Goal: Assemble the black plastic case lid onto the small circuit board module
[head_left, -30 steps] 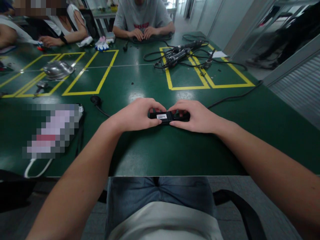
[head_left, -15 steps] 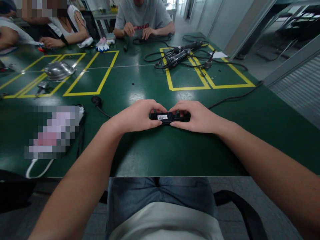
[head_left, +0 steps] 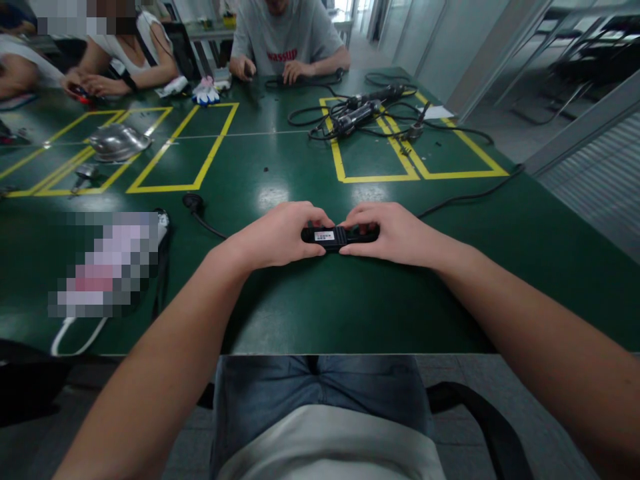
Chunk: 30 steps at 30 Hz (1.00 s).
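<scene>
Between my two hands is a small, long black device with a white printed label, held low over the green table. Fingers and thumb of my left hand pinch its left end beside the label. The other end is gripped by my right hand, thumb along the near side. My fingers cover both ends, so its full shape is hidden. A black plug lies to the left, its cord passing behind my left wrist. On the right, a black cable runs out from behind my right hand.
A pixelated pink item with a white strap lies at left. Ahead are yellow tape rectangles, a metal bowl-like part, gloves and corded black tools. A person in a grey shirt sits opposite; others sit far left.
My hands and the black device stay nearly in place, shifting only slightly. Across the table, the person in grey has moved one hand back. A far-left person's hands have come together.
</scene>
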Available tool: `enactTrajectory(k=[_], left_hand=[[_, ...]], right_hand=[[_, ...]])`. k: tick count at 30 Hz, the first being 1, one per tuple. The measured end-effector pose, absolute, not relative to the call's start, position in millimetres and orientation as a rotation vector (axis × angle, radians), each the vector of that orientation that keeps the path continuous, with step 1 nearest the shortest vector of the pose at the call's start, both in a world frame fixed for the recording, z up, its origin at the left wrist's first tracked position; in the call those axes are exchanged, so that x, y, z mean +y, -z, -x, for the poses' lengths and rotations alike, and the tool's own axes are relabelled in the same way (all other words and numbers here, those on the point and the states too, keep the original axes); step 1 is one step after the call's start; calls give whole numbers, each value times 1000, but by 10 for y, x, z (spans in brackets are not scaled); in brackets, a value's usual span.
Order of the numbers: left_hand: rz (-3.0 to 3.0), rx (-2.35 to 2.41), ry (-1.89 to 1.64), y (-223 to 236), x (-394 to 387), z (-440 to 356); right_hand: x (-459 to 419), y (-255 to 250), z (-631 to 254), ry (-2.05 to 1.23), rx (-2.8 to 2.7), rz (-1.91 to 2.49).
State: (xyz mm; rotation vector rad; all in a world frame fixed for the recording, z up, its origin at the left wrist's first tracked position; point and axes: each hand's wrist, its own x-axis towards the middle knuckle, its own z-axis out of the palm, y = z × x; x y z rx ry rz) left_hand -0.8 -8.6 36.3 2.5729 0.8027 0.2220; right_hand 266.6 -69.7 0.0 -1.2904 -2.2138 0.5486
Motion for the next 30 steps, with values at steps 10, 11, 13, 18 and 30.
enactTrajectory(k=[10,11,13,18,30], left_hand=[[-2559,764,-268,-299,-44,-5],[-2571,761,-272,-285,-39,-12],[-2601,750,-280,-256,-30,-27],[-2615,735,-267,-200,-17,-49],[-2614,786,-254,-210,-56,-92]], right_hand=[[-706,-7,-2650,-483,-2260,1279],[-707,-9,-2646,-475,-2266,1277],[-708,-8,-2635,-456,-2272,1280],[-711,17,-2578,-422,-2280,1294],[-734,36,-2566,-453,-2231,1226]])
